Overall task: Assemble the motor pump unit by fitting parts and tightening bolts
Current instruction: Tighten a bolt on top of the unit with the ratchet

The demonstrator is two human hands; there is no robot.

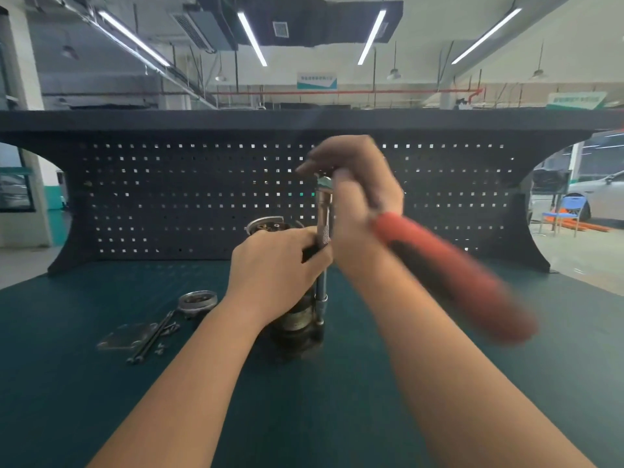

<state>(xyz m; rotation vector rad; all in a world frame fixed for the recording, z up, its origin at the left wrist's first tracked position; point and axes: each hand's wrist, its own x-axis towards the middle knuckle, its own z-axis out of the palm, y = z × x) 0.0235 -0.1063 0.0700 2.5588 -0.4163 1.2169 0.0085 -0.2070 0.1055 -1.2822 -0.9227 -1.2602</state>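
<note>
While left hand (280, 261) grips the dark cylindrical metal motor pump unit (297, 319) at bench ctr, right hand (358, 184) closes round red-handled ratchet (449, 275) on long steel extension (324, 211). Bolt tightening underway; round cap (198, 300), flat plate (126, 336), long bolts (153, 336) at 9 o'clock unfitted.

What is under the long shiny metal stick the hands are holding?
The shiny extension bar runs down beside the motor pump unit to a socket near its base. The bolt underneath is covered. The left hand hides the unit's upper part.
</note>
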